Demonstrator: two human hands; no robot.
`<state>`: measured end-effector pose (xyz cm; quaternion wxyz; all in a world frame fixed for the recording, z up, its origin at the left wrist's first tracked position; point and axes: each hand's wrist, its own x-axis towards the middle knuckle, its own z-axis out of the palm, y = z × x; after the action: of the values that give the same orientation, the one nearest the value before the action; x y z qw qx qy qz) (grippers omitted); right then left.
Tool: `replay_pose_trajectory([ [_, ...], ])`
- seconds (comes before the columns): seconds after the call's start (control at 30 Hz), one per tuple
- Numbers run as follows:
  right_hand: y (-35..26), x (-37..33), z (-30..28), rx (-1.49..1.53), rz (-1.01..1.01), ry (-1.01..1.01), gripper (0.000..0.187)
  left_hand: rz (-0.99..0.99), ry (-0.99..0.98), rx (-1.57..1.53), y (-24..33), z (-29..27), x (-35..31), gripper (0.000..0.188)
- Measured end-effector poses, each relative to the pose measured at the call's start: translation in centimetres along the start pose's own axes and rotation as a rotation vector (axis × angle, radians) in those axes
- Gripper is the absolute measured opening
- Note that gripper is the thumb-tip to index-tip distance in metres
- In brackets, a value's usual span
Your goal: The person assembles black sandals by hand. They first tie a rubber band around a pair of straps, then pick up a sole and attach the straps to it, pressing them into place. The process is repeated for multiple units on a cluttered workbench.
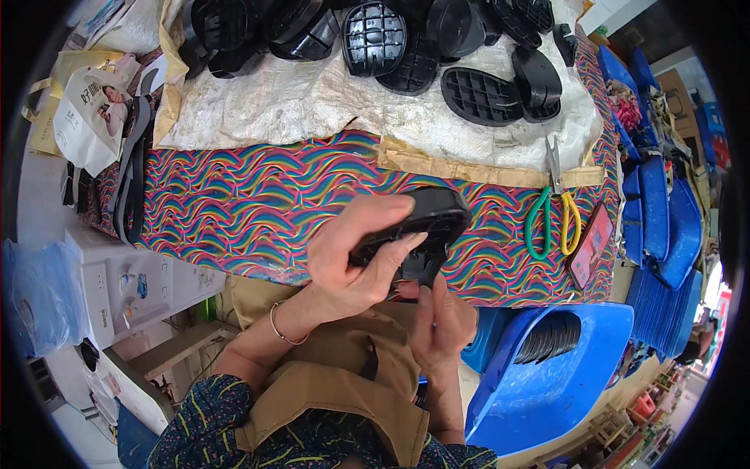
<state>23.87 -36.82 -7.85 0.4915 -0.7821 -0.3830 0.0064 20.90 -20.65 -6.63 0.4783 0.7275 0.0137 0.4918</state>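
Observation:
Above the near edge of the table, my left hand grips a black molded shoe-sole piece with a thick rounded wall and a hollow side. Its fingers wrap over the top and the thumb presses on the hollow. My right hand pinches the lower end of the same piece between thumb and fingers; the exact contact is partly hidden. Beyond my hands, several black sole pieces with gridded hollows, such as one shiny sole piece and a flatter one, lie heaped on a white woven sack.
Scissors with green and yellow handles and a phone lie right on the patterned tablecloth. Below stands a blue tub with black curved pieces. Black strips hang over the left edge beside a white bag.

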Motion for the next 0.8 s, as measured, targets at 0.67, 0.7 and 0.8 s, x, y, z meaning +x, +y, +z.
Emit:
replay_pose_trajectory([
  [0.67,0.1,2.5,-1.3,0.182,0.387,0.062,0.043,-0.275,0.003,-0.148,0.9,1.3,-1.1,0.043],
  [0.7,0.1,2.6,-1.3,0.159,0.384,0.069,0.043,-0.289,-0.024,-0.151,1.1,1.2,-0.9,0.043],
  [0.8,0.3,2.6,-0.6,0.17,0.347,0.099,0.042,-0.298,-0.046,-0.148,1.2,0.9,-0.6,0.045],
])
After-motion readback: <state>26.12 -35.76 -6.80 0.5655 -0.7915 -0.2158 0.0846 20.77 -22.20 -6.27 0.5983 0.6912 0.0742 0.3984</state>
